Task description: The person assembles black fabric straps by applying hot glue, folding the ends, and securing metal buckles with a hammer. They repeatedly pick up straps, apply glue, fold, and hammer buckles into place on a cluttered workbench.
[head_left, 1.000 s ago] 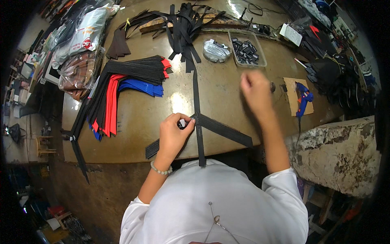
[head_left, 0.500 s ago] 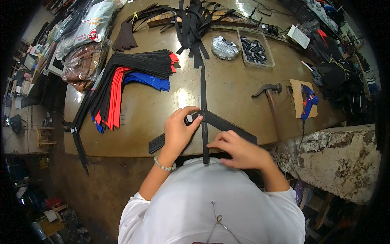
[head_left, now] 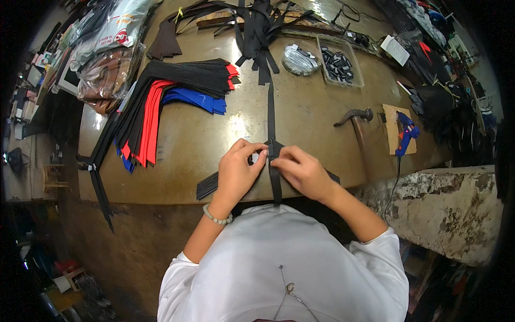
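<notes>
A long narrow black strap (head_left: 271, 110) runs from the far part of the table toward my body. It crosses a bent stack of black strips (head_left: 207, 185), whose two ends slant out left and right beneath my hands. My left hand (head_left: 237, 167) pinches the strap at the crossing, thumb and forefinger together. A small whitish piece (head_left: 255, 158) shows by its palm; what it belongs to is hidden. Just right of the crossing, my right hand (head_left: 304, 173) has its fingers curled in and pressed on the strap. The strap's near end hangs over the table edge against my shirt.
Black, red and blue strips (head_left: 153, 118) lie at left, beside plastic-wrapped goods (head_left: 110, 70). Farther off are loose black straps (head_left: 257, 32), a round container (head_left: 299, 60) and a box of small black pieces (head_left: 338, 64). A hammer (head_left: 358, 126) and blue glue gun (head_left: 409, 134) lie right.
My right hand has moved up the strap from its near end to the crossing, and its fingers have closed there. My left hand keeps its pinch at the crossing.
</notes>
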A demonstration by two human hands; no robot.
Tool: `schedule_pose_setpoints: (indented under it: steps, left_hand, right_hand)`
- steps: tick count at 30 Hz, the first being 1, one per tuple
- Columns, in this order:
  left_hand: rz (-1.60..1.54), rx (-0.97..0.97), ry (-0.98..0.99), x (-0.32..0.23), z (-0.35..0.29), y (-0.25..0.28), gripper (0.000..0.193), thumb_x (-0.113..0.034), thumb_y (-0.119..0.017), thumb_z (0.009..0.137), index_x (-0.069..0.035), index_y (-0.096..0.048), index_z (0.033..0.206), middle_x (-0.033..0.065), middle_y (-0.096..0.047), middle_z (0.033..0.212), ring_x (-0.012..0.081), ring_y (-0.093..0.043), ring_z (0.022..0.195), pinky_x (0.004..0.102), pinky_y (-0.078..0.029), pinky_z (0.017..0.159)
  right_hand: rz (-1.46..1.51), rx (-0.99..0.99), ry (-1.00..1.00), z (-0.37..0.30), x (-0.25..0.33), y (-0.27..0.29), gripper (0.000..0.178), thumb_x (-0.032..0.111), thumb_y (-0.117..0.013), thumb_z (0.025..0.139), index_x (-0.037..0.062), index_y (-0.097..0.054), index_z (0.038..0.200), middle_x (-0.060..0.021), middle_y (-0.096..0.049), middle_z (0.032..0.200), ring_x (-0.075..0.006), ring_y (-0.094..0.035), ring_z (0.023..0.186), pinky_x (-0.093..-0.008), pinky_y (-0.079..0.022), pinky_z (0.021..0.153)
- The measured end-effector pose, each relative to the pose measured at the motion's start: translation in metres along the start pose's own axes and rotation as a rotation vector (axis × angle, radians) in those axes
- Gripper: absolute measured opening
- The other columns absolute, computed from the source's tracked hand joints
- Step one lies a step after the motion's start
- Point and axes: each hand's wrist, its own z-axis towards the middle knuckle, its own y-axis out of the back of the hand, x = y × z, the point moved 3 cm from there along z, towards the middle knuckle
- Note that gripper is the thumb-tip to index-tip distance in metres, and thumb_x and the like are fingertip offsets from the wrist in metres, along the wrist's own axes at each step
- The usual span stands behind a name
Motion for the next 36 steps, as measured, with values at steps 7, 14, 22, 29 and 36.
schedule_pose_setpoints:
  steps: [7, 14, 22, 29, 36]
  left_hand:
    - [-0.009, 0.035, 0.028, 0.003, 0.0, 0.0, 0.014, -0.018, -0.072, 0.086, -0.012, -0.077, 0.097, 0.0062, -0.063, 0.08, 0.021, -0.059, 0.064, 0.0337, -0.049, 0.062]
    - [0.005, 0.04, 0.02, 0.005, 0.001, 0.001, 0.014, -0.017, -0.074, 0.084, -0.011, -0.077, 0.097, 0.0066, -0.063, 0.079, 0.0203, -0.058, 0.063, 0.033, -0.048, 0.061]
    - [0.034, -0.024, -0.064, -0.001, 0.004, -0.002, 0.021, -0.02, -0.078, 0.081, -0.011, -0.075, 0.1, 0.0064, -0.064, 0.08, 0.0199, -0.059, 0.063, 0.0333, -0.048, 0.059]
    - [0.28, 0.068, -0.055, -0.011, -0.003, -0.006, 0.031, -0.031, -0.072, 0.088, -0.02, -0.07, 0.117, 0.0049, -0.058, 0.081, 0.0227, -0.061, 0.066, 0.037, -0.05, 0.059]
    - [0.221, 0.123, -0.083, -0.011, 0.0, 0.0, 0.034, -0.028, -0.068, 0.09, -0.021, -0.067, 0.124, 0.0058, -0.056, 0.083, 0.0234, -0.061, 0.067, 0.0356, -0.051, 0.061]
  right_hand:
    - [0.215, 0.052, -0.238, 0.029, -0.026, 0.01, 0.016, -0.005, -0.063, 0.083, -0.0002, -0.063, 0.098, -0.012, -0.062, 0.093, -0.0188, -0.069, 0.075, -0.0289, -0.054, 0.062]
    - [0.4, 0.094, -0.485, 0.038, -0.045, -0.002, 0.009, -0.001, -0.066, 0.09, -0.0053, -0.06, 0.095, -0.0084, -0.059, 0.091, -0.0127, -0.067, 0.063, -0.025, -0.052, 0.053]
    - [0.396, 0.096, -0.508, 0.04, -0.047, -0.004, 0.009, -0.003, -0.065, 0.087, -0.0039, -0.06, 0.095, -0.0104, -0.057, 0.09, -0.0151, -0.067, 0.057, -0.0281, -0.053, 0.049]
    - [0.527, 0.201, -0.756, 0.052, -0.067, -0.006, 0.016, 0.003, -0.066, 0.089, -0.0044, -0.057, 0.1, -0.007, -0.057, 0.074, -0.0151, -0.064, 0.05, -0.0283, -0.051, 0.042]
    - [-0.054, -0.254, -0.094, 0.031, -0.031, 0.009, 0.015, 0.004, -0.062, 0.092, -0.0034, -0.06, 0.106, -0.0139, -0.062, 0.089, -0.0265, -0.065, 0.077, -0.0367, -0.053, 0.067]
